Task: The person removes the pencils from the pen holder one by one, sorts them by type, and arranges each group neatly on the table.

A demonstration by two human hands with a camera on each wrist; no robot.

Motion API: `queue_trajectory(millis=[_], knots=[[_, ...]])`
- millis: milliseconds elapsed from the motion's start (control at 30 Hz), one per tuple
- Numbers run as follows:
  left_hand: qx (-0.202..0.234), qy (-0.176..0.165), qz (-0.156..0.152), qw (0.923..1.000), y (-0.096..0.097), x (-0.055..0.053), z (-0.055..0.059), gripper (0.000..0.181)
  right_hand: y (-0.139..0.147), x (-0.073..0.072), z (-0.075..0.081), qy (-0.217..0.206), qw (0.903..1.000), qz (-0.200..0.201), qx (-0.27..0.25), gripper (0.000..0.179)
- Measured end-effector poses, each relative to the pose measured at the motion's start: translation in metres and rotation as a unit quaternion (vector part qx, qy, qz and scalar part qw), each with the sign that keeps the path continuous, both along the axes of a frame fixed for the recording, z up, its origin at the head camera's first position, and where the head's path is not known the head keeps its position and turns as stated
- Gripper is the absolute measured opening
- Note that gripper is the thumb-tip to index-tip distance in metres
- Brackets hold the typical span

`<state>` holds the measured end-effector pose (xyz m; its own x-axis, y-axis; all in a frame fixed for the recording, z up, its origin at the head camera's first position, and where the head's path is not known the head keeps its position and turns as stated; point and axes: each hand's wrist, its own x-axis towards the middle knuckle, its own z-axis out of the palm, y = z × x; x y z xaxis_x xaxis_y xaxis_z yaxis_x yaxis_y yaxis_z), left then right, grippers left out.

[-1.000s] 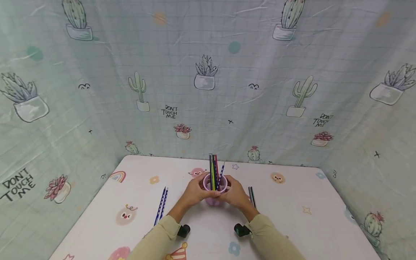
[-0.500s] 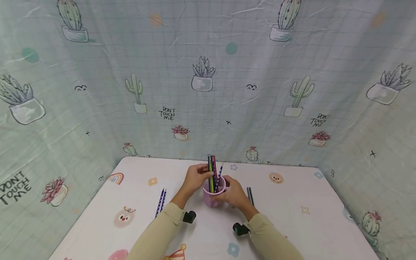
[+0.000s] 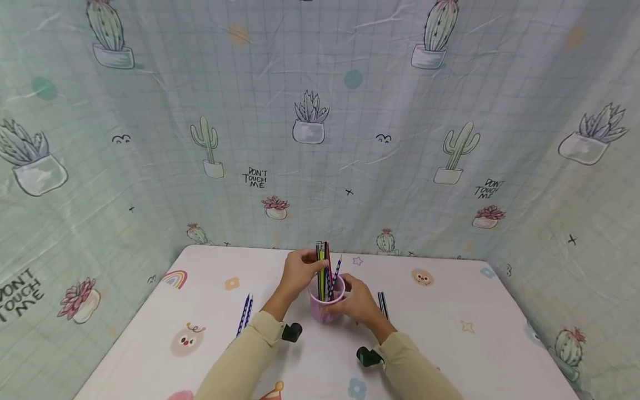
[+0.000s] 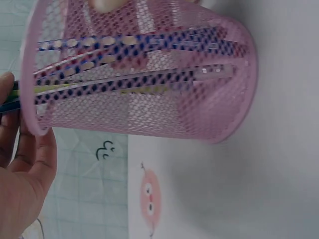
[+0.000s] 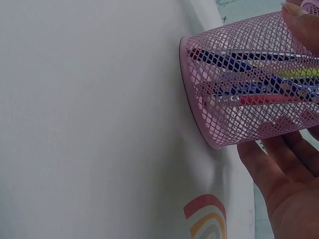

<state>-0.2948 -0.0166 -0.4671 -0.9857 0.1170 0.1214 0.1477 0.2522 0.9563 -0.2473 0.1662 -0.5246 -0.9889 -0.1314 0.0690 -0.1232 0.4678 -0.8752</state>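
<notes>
- The cup [image 3: 320,314] is near the far edge of the desk [image 3: 425,333], between its far corners.
- I see the right hand [image 3: 359,303] gripping the cup, the left hand [image 3: 298,273] pinching pens [image 3: 320,280].
- I would hold the cup steady, moving pens gently.
- One second ago, both hands held the cup.

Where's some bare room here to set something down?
There's room on the white table between the black pencils and its right edge, and between the blue dotted pencils and its left edge. The middle is crowded: left hand, right hand and pink mesh pencil cup.
</notes>
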Motion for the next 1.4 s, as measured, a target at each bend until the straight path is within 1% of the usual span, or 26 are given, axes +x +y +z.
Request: queue_trajectory(millis=[200, 300, 367, 467, 567, 667, 767, 833, 900, 967, 1067, 1133, 1233, 1400], knots=[[0.025, 0.018, 0.007, 0.9995, -0.001, -0.002, 0.015, 0.031, 0.000, 0.002, 0.003, -0.007, 1.0000, -0.003, 0.004, 0.085], [0.043, 0.035, 0.006, 0.9985, -0.002, -0.003, 0.022, 0.035, 0.000, 0.003, 0.003, -0.008, 1.0000, -0.001, 0.002, 0.085], [0.046, 0.047, 0.008, 0.9978, -0.003, -0.003, 0.027, 0.036, -0.001, 0.003, 0.003, -0.007, 1.0000, 0.001, -0.002, 0.084], [0.044, 0.055, 0.018, 0.9973, -0.004, -0.004, 0.037, 0.032, -0.001, 0.002, 0.002, -0.005, 1.0000, 0.004, -0.005, 0.084], [0.042, 0.062, 0.036, 0.9965, -0.006, -0.003, 0.047, 0.027, -0.001, 0.002, 0.001, -0.005, 0.9999, 0.005, -0.008, 0.083], [0.064, 0.071, 0.045, 0.9944, -0.007, 0.000, 0.058, 0.026, -0.002, 0.001, -0.001, -0.006, 0.9999, 0.004, -0.010, 0.081], [0.109, 0.071, 0.035, 0.9908, -0.009, 0.003, 0.068, 0.026, -0.002, 0.000, -0.001, 0.002, 0.9999, 0.005, -0.010, 0.081], [0.132, 0.063, 0.027, 0.9889, -0.012, 0.006, 0.074, 0.026, -0.001, 0.001, -0.001, 0.005, 1.0000, 0.004, -0.005, 0.081], [0.150, 0.050, 0.016, 0.9873, -0.016, 0.008, 0.078, 0.025, 0.000, 0.001, 0.000, 0.007, 1.0000, 0.003, -0.002, 0.082], [0.156, 0.036, 0.005, 0.9871, -0.023, 0.011, 0.082, 0.025, 0.001, 0.002, 0.000, 0.008, 1.0000, 0.003, 0.000, 0.083], [0.151, 0.015, -0.013, 0.9883, -0.034, 0.014, 0.084, 0.026, 0.001, 0.002, -0.001, 0.011, 0.9999, 0.004, -0.002, 0.084], [0.137, 0.004, -0.017, 0.9903, -0.042, 0.017, 0.085, 0.026, 0.001, 0.002, -0.001, 0.009, 0.9999, 0.006, -0.008, 0.083], [0.106, -0.006, -0.020, 0.9941, -0.055, 0.021, 0.085, 0.027, 0.001, 0.001, -0.002, 0.007, 0.9998, 0.009, -0.016, 0.083], [0.069, -0.019, -0.013, 0.9973, -0.074, 0.027, 0.080, 0.027, 0.002, 0.000, -0.003, 0.005, 0.9996, 0.013, -0.024, 0.083]])
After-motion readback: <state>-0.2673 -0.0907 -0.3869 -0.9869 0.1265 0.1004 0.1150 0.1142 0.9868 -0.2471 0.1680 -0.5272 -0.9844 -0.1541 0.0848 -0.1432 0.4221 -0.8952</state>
